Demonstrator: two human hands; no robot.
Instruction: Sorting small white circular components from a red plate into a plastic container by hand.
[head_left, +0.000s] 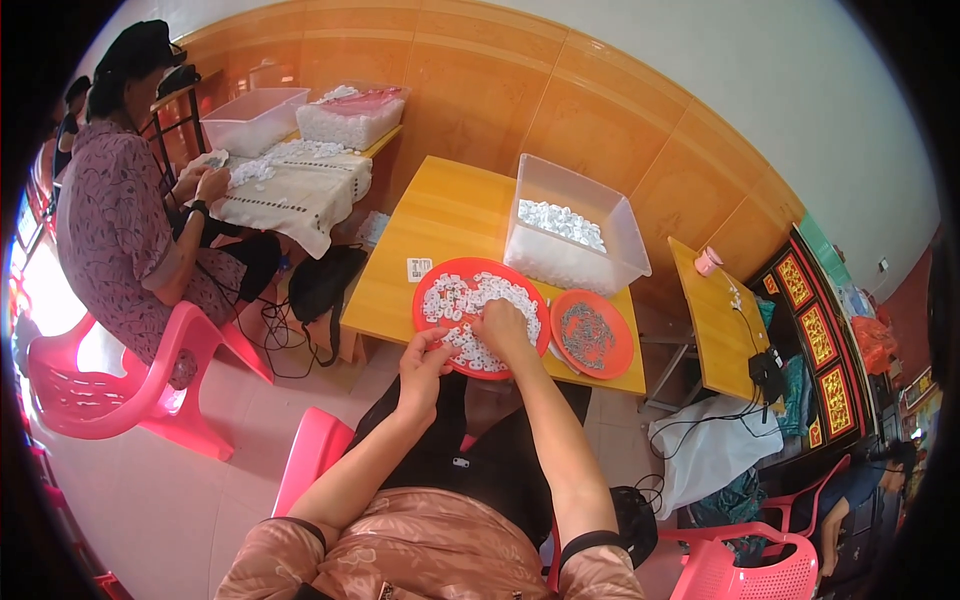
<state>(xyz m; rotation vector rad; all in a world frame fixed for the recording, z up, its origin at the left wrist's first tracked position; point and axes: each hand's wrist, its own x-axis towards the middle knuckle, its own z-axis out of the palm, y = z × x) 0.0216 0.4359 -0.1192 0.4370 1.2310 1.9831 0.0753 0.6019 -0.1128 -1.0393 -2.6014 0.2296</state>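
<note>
A large red round tray on the yellow table holds several small white plastic pieces. My right hand rests on the pile near the tray's front edge, fingers curled among the pieces. My left hand hovers at the tray's near rim with fingers pinched together; something small and white may be between them, but I cannot tell. A smaller red plate with grey metal bits lies to the right of the tray.
A clear plastic bin of white pieces stands behind the tray. A person in a patterned top sits at left on a pink chair, working at a cloth-covered table with bins. A second yellow table stands right.
</note>
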